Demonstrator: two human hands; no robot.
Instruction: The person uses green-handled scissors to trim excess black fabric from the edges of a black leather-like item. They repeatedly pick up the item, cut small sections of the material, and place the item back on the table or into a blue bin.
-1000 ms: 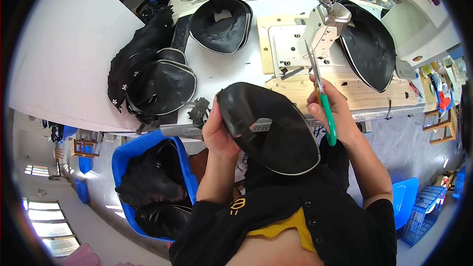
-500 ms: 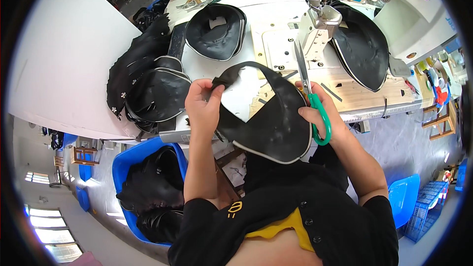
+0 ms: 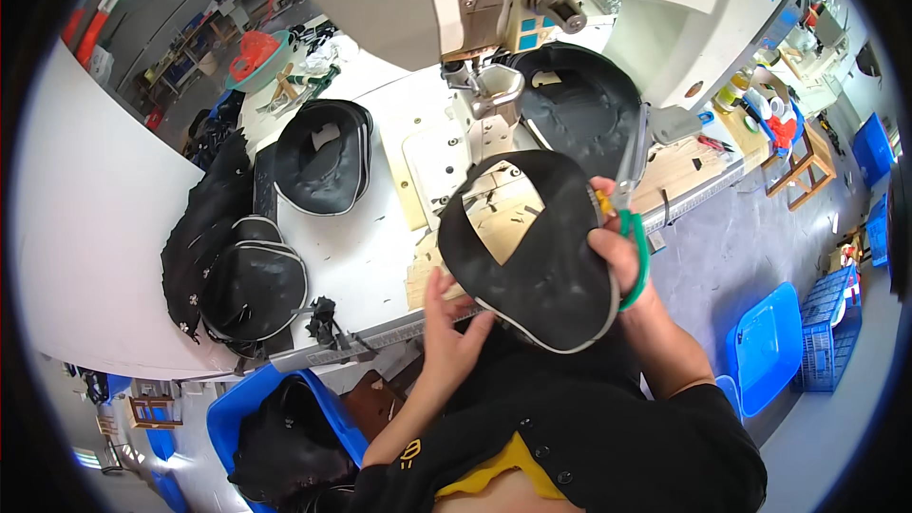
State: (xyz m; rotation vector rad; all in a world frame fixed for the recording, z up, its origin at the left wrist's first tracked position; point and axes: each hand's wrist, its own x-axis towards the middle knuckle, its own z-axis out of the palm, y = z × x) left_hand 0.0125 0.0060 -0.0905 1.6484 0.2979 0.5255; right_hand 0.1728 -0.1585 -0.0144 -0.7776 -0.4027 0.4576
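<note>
Head view: R hand (image 3: 616, 249) pinches black piece (image 3: 562, 277) at its right rim, thumb on top; green-handled scissors (image 3: 642, 258) in same hand, blades pointing away. L hand (image 3: 454, 334): fingers loosely spread by piece's lower-left rim; contact can't be confirmed. Piece held above table's (image 3: 350, 258) front edge, approx. mid-length. Judged risk: one hand carries both items, so a slipped thumb or quick turn could nick piece or L fingers. Blue bin (image 3: 334, 406) below front edge, L side. Black scraps (image 3: 326, 323) on front edge, L of L hand; they could cling to piece if it's set down there. Black stack (image 3: 255, 293) nr front L corner. Beyond piece, machine post (image 3: 489, 128); blades could knock it if hand swings fwd/L. Green basin (image 3: 271, 73) at far L corner.
</note>
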